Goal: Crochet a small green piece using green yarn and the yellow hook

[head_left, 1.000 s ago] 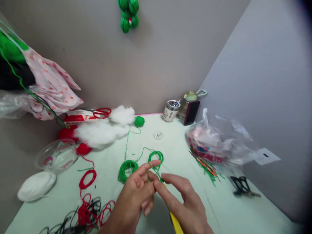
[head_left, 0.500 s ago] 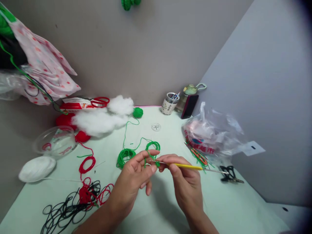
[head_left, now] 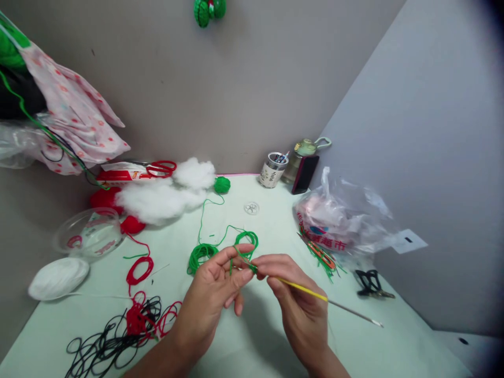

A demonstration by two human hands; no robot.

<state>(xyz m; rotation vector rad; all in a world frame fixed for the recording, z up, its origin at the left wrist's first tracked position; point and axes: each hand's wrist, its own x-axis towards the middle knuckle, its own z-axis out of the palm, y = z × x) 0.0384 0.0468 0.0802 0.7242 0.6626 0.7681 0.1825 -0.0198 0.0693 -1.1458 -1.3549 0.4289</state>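
Note:
My right hand [head_left: 299,304] is closed round a crochet hook [head_left: 303,289] with a yellow grip, its metal rear end slanting down to the right. The hook's tip is at a small piece of green yarn work [head_left: 252,268], partly hidden by fingertips. My left hand [head_left: 216,289] pinches that work between thumb and finger, and a strand of green yarn passes over its raised index finger. Behind the left hand lie two loose coils of green yarn, a left coil [head_left: 200,256] and a right coil [head_left: 249,239]. A strand leads back to a small green ball [head_left: 222,185].
Left are white stuffing [head_left: 161,199], red-handled scissors [head_left: 161,169], a clear plastic bowl [head_left: 88,233], a white yarn ball [head_left: 59,278] and tangled black cord [head_left: 106,341]. Right are a plastic bag [head_left: 342,210], orange snips [head_left: 321,254] and a black clip [head_left: 368,282]. A pen tin [head_left: 272,170] stands behind.
The crochet hook has tilted, its rear end swinging downward and its tip moving into the green work. My right fingers have shifted slightly; the left hand keeps its pinch. The view tilted slightly upward.

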